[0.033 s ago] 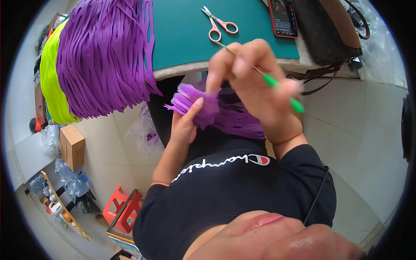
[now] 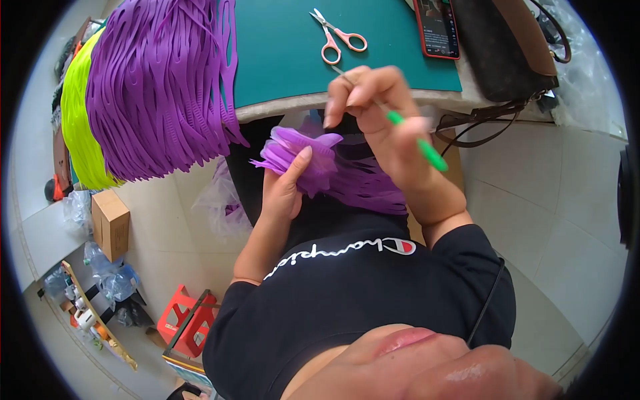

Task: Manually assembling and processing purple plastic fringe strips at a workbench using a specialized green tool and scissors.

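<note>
In front of my chest my left hand (image 2: 288,185) is closed round a bundle of soft purple strips (image 2: 313,148), its thumb pressed on top. Long loose ends of the bundle trail to the right over my lap. My right hand (image 2: 402,150), a little blurred, is raised to the right of the bundle and closed on a thin metal tool with a green handle (image 2: 433,156). The tool's shaft points up and left toward the table; the kind of tip cannot be made out. The right fingertips are apart from the bundle.
A green mat (image 2: 280,53) covers the table, with pink-handled scissors (image 2: 339,39) and a phone (image 2: 438,30) on it. Purple strips (image 2: 163,93) and yellow-green ones (image 2: 79,127) hang over its left edge. A brown bag (image 2: 507,47) lies at right. A cardboard box (image 2: 110,223) and red stool (image 2: 190,323) stand at left.
My right hand and the green-handled tool have moved slightly left, and the fingertips have come away from the bundle. My left hand stays in place.
</note>
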Demonstrator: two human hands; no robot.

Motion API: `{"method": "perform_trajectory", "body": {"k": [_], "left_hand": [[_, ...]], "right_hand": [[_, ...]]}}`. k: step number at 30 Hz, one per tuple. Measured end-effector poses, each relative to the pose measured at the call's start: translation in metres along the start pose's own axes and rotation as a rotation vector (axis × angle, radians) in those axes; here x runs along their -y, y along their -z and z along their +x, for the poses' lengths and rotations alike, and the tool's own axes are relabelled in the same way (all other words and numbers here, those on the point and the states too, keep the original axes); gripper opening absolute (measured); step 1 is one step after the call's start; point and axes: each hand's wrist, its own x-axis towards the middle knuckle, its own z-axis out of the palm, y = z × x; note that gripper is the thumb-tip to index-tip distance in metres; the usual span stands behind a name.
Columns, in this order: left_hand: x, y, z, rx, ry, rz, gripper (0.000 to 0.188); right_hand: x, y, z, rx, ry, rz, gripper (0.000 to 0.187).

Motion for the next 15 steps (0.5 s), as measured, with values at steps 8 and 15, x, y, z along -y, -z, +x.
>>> {"method": "perform_trajectory", "body": {"k": [8, 15], "left_hand": [[-0.028, -0.047, 0.007, 0.015, -0.148, 0.003, 0.022], [-0.018, -0.028, 0.014, 0.035, -0.155, 0.076, 0.022]], "right_hand": [[-0.037, 0.045, -0.053, 0.030, -0.188, -0.462, 0.065], [-0.051, 0.042, -0.047, -0.031, -0.162, -0.119, 0.060]]}}
